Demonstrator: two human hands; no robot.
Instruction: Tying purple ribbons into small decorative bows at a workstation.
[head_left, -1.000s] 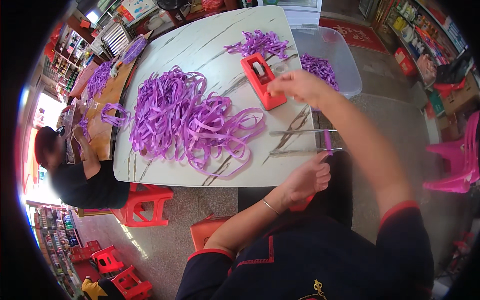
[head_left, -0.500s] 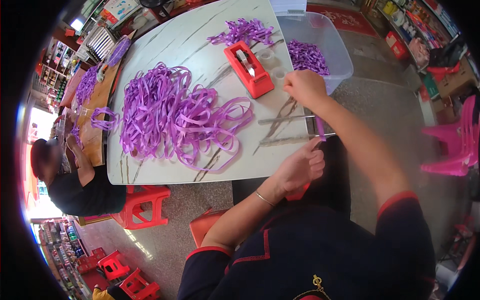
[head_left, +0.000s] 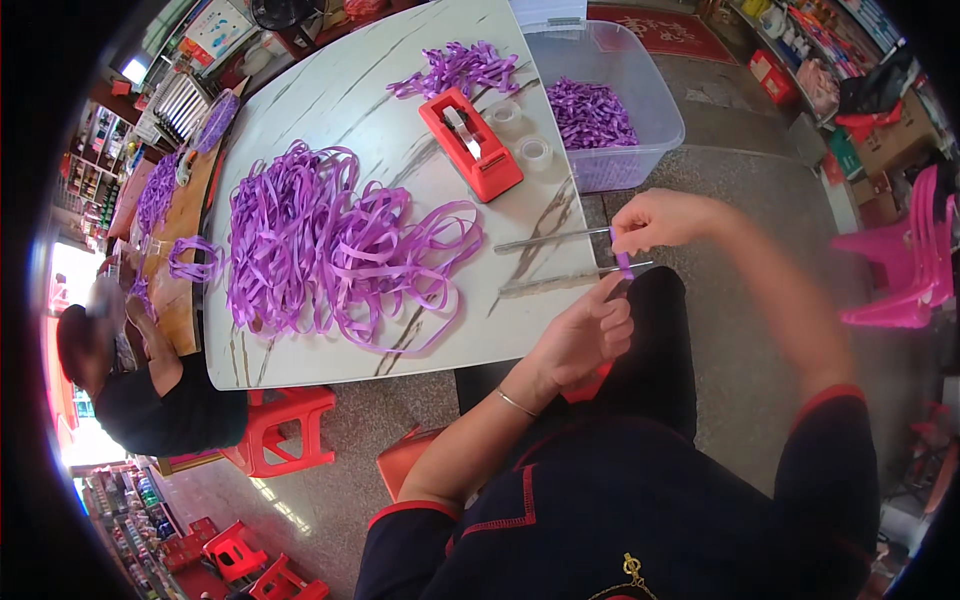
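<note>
Two thin metal rods, the upper one [head_left: 548,241] and the lower one [head_left: 560,284], stick out past the table's right edge. A short purple ribbon [head_left: 623,263] spans between their outer ends. My right hand [head_left: 658,222] is closed in a pinch at the upper rod's tip, with the ribbon at its fingertips. Just below the lower rod, my left hand [head_left: 585,335] is curled, its thumb and forefinger against the ribbon's lower end. A large tangled heap of purple ribbon [head_left: 320,240] lies on the marbled white table [head_left: 330,90] to the left.
A red tape dispenser [head_left: 470,145] and clear tape rolls [head_left: 534,152] stand near the right edge, beside a small pile of purple ribbon pieces [head_left: 460,70]. A clear plastic bin [head_left: 655,135] holds more pieces. A person in black [head_left: 170,400] sits at left; pink chairs [head_left: 900,260] stand right.
My right hand has come down toward me and rightward, from above the rods to the upper rod's tip. My left hand stays by the lower rod. The whole view has shifted slightly.
</note>
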